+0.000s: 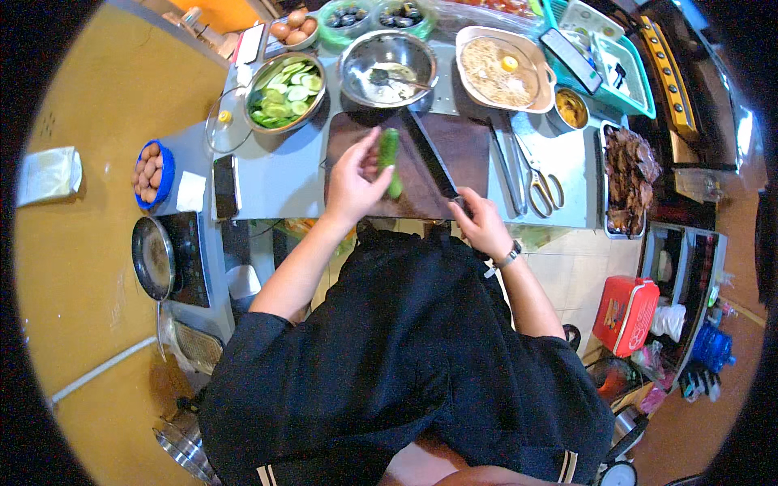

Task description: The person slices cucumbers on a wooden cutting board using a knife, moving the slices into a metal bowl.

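Note:
My left hand (360, 179) holds a green cucumber (388, 146) over the dark cutting board (355, 130), its thumb across the lower part. The cucumber is slightly blurred, so I cannot tell whether it is one piece or two. In my right hand (480, 222) is the handle of a kitchen knife (430, 155). The dark blade slants up and left across the board, apart from the cucumber. Just beyond the board stands a steel bowl (358, 85) with a spoon and some pale liquid in it. Sliced cucumber fills another metal bowl (323, 94) to its left.
Scissors (541, 193) and tongs (516, 176) lie right of the board. Farther right are a tray of dark cooked meat (629, 176) and a lidded tub of noodles (486, 67). A phone (225, 185), a glass lid (219, 130) and a frying pan (153, 258) are on the left.

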